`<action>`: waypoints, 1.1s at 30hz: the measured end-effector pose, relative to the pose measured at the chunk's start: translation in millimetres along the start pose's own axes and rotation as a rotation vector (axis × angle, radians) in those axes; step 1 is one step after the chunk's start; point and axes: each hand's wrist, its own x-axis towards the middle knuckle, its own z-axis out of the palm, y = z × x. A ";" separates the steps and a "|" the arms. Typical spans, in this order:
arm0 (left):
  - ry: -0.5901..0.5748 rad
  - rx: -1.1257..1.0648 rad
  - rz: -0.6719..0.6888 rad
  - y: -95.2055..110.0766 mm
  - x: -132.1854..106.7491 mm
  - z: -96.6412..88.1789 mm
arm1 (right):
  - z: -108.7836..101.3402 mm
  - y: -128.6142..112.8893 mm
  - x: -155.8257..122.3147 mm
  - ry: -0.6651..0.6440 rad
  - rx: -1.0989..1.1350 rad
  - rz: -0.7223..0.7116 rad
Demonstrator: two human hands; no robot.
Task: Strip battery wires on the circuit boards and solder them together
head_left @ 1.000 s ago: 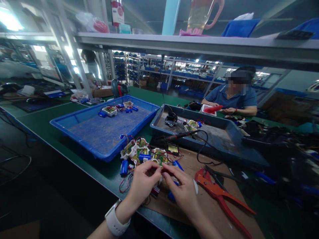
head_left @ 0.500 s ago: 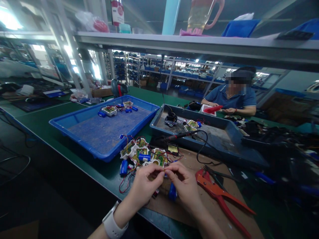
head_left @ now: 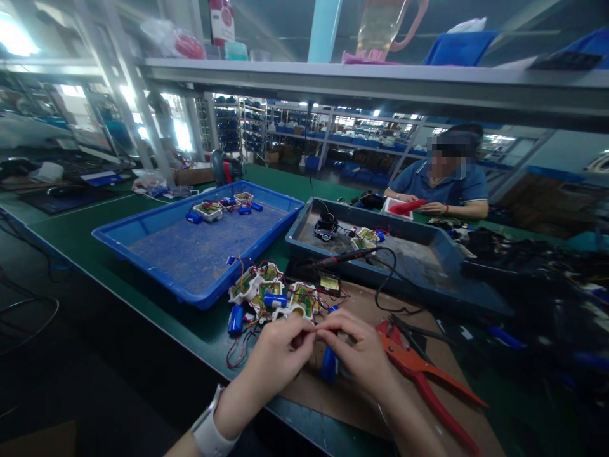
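My left hand [head_left: 281, 349] is closed in a pinch, its thumb and fingertips meeting those of my right hand [head_left: 354, 349], which pinches too. Whatever lies between the fingertips is very small and mostly hidden by them. A blue cylindrical battery [head_left: 329, 363] shows just below the right fingers, partly covered. Beyond my hands lies a pile of white-framed circuit boards [head_left: 304, 299] with red and black wires. Blue batteries [head_left: 235, 319] are among them. Orange-red cutting pliers [head_left: 413, 363] rest on the brown board [head_left: 328, 403], right of my right hand.
A blue tray [head_left: 157, 254] stands left and a dark grey-blue tray [head_left: 428, 279] right, both holding parts. A soldering iron [head_left: 340, 258] with a looping cable lies across the right tray's near edge. A co-worker [head_left: 442, 184] sits opposite. Overhead runs a shelf [head_left: 304, 76].
Both hands have shifted slightly down, with fingertips still together. My right hand has turned a little, its fingers stretching more over the blue battery. The co-worker's hands have moved slightly.
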 end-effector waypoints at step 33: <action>0.155 -0.273 -0.225 0.4 -1.3 5.0 | 24.6 -3.0 -7.5 0.101 0.093 0.110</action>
